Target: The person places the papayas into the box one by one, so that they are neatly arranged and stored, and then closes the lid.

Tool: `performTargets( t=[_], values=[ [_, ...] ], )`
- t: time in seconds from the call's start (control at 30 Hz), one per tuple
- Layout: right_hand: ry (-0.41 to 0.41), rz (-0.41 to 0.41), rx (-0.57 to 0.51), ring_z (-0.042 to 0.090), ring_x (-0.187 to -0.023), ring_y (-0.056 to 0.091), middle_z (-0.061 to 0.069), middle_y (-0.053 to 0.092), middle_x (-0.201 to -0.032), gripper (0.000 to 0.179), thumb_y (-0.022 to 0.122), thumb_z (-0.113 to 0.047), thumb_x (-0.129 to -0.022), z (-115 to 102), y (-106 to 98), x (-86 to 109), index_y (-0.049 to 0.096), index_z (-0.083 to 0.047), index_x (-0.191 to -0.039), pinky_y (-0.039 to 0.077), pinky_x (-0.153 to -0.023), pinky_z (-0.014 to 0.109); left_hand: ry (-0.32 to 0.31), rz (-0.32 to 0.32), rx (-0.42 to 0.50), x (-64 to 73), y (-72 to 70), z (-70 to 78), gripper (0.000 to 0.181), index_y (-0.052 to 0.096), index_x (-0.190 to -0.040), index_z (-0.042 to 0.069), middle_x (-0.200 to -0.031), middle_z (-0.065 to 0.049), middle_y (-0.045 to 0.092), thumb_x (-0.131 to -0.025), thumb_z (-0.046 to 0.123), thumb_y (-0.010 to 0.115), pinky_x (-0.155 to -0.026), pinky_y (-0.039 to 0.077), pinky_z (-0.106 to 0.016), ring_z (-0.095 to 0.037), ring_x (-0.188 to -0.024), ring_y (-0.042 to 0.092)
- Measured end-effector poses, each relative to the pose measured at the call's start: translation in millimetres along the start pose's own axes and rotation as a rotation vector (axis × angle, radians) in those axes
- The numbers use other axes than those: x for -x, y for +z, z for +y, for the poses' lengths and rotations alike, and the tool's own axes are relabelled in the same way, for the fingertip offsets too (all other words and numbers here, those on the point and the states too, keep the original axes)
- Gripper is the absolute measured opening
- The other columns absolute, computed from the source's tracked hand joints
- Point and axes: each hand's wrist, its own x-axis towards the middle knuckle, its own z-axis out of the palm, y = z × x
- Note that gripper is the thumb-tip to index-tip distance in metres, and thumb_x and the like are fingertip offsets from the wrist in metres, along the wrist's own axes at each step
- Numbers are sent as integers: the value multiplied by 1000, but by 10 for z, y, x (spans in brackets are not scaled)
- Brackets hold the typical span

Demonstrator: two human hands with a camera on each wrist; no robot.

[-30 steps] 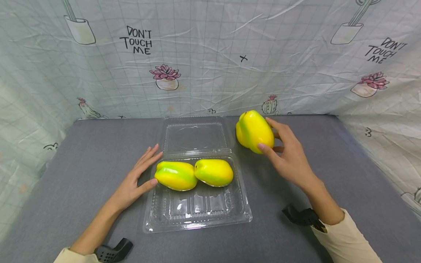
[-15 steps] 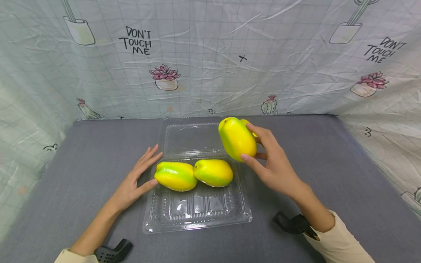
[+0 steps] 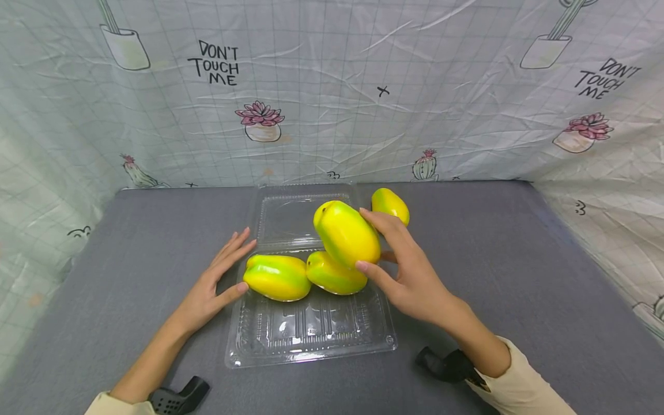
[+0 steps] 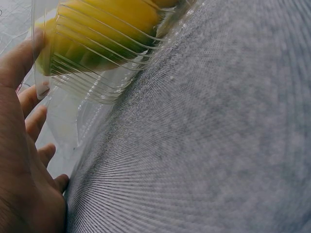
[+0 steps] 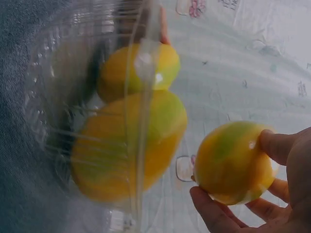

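Note:
My right hand [image 3: 415, 276] grips a yellow-green mango [image 3: 346, 233], thumb on its near side and fingers at its far side. This mango is held above the clear plastic clamshell box [image 3: 311, 346] and overlaps one of the two mangoes inside. In the box's rear half lie a left mango [image 3: 277, 278] and a right mango [image 3: 332, 276], end to end. My left hand [image 3: 212, 288] rests at the box's left rim with its fingers spread; the left wrist view has the fingertips [image 4: 38, 43] against the clear wall.
Another mango [image 3: 391, 206] lies on the grey table [image 3: 493, 242] behind my right hand. The box's lid [image 3: 282, 216] lies folded back toward the printed curtain [image 3: 332, 115]. Each wrist bears a black camera mount.
My right hand has carried its mango leftward and nearer, from beside the lid to over the box. The mango behind it has come into view. My left hand has stayed put.

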Motion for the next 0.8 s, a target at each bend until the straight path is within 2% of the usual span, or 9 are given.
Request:
performTargets(
  t=[0.33,0.53,0.8],
  values=[
    [-58,-38,-18,22,-126,42,6,36,-146,72,70,-9,-87,-79,154,-5,32,-10,-148,52,-84,35,-1,-5,-4,2,-3,-6,67,39,-147,15,-158,-2,17,-85,10,64,-105,3,-70,-39,-143,4],
    [-64,-65,-15,20,-124,42,4,35,-146,72,70,-12,-87,-140,243,12,32,-11,-148,50,-84,34,-10,-6,-5,5,-1,-5,67,39,-147,15,-159,-2,17,-86,11,63,-104,3,-71,-40,-143,3],
    [-92,-89,-67,23,-126,42,7,35,-145,72,69,-9,-87,-198,346,35,30,-10,-148,53,-84,34,-4,-6,-1,6,-3,-8,66,39,-147,15,-159,-3,17,-85,9,63,-104,3,-71,-40,-143,4]
  ],
)
